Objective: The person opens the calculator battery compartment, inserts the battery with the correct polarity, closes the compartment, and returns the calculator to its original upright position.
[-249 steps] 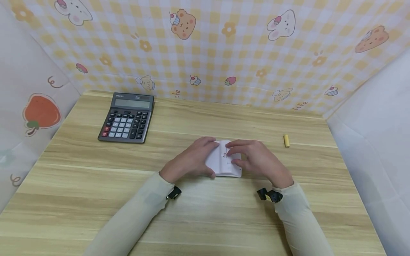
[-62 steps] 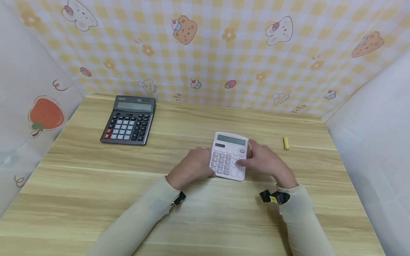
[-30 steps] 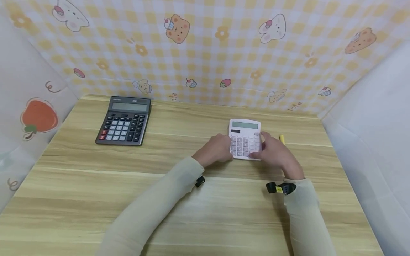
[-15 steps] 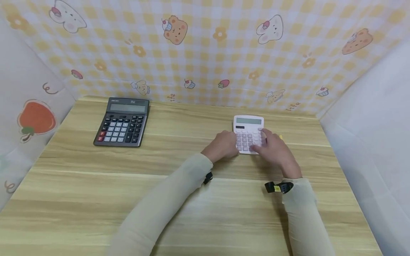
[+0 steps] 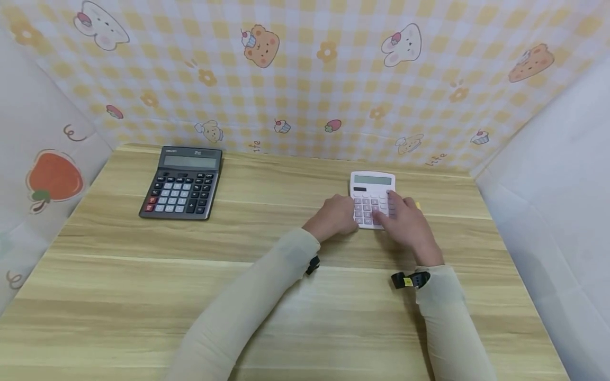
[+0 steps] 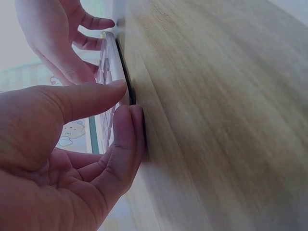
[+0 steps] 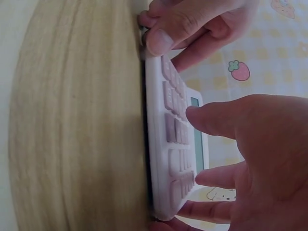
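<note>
A pale pink calculator (image 5: 366, 203) lies face up at the back right of the table, its screen toward the patterned cloth. My left hand (image 5: 335, 217) pinches its near left corner, thumb (image 6: 103, 96) on the upper edge and fingers curled at the side. Over the calculator's right half is my right hand (image 5: 406, 225). In the right wrist view its thumb (image 7: 211, 118) extends over the keys and another fingertip is at the keys, while lower fingers reach past the calculator's edge. A yellow battery (image 5: 418, 205) is mostly hidden behind my right hand.
A larger dark grey calculator (image 5: 181, 182) rests at the back left. Behind the wooden table (image 5: 267, 307) hangs a yellow checked cloth (image 5: 305, 79) with cartoon prints. White cloth sides (image 5: 543, 174) close in the left and right.
Both hands have turned the pink calculator from back up to face up, then moved it back and right onto the table. My right hand has now shifted farther over its keys.
</note>
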